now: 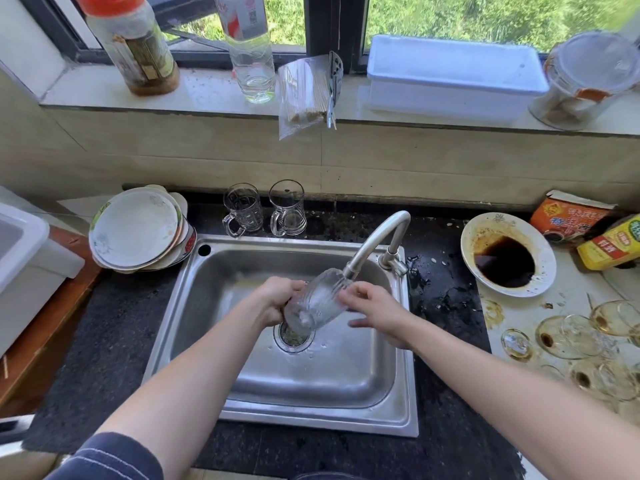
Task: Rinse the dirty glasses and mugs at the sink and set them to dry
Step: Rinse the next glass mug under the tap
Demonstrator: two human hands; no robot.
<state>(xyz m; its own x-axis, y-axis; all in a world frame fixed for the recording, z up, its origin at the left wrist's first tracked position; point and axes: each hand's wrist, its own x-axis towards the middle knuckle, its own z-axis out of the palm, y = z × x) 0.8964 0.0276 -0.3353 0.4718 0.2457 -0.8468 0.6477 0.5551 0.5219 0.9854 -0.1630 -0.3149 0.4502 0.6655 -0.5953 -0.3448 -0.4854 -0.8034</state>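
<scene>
A clear ribbed glass (317, 301) is tilted over the steel sink (221, 358), its mouth up against the spout of the tap (375, 239). My left hand (275, 299) grips its base end, just above the drain. My right hand (372, 308) touches the glass's right side near the rim, fingers spread. Two clear glass mugs (242, 210) (288, 207) stand upright on the dark counter behind the sink. Several dirty stained glasses (568, 336) lie and stand on the pale counter at the right.
A stack of plates (136, 230) leans at the sink's back left. A bowl of dark sauce (507, 254) and seasoning packets (609, 242) sit at the right. Bottles (251, 46), a white box (453, 76) and a jar (585, 81) line the windowsill.
</scene>
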